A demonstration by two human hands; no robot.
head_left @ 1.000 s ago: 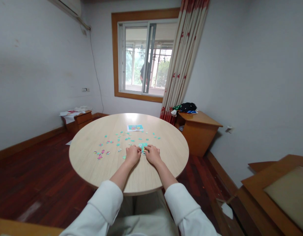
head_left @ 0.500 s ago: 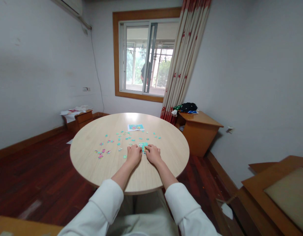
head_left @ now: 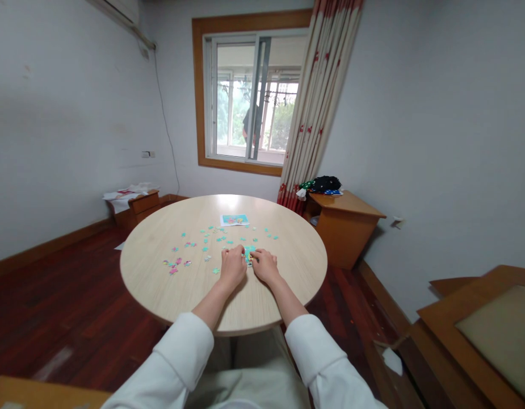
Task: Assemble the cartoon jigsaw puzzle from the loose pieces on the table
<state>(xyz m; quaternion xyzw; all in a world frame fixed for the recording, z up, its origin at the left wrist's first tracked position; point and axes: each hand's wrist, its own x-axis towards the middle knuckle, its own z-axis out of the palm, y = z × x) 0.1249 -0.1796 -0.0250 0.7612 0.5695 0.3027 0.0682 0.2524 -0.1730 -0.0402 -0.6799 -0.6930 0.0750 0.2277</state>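
Observation:
Both my hands rest close together on a round light-wood table [head_left: 168, 295]. My left hand [head_left: 232, 265] has its fingers curled down against a small joined patch of teal puzzle pieces [head_left: 247, 250]. My right hand [head_left: 264, 264] is curled too, its fingertips pinched at the same patch. What the fingers grip is too small to name. Several loose teal and pink puzzle pieces [head_left: 176, 264] lie scattered to the left and beyond the hands. A small printed picture card [head_left: 234, 219] lies further back on the table.
A wooden bedside cabinet [head_left: 345, 227] with dark clothing on it stands right of the table by a red-patterned curtain [head_left: 317, 102]. A low wooden box with papers [head_left: 132, 201] sits by the left wall. Wooden furniture [head_left: 479, 335] fills the lower right.
My hands have stayed at the joined patch, shifting only slightly; the left hand has edged a little forward. The view has tilted a bit.

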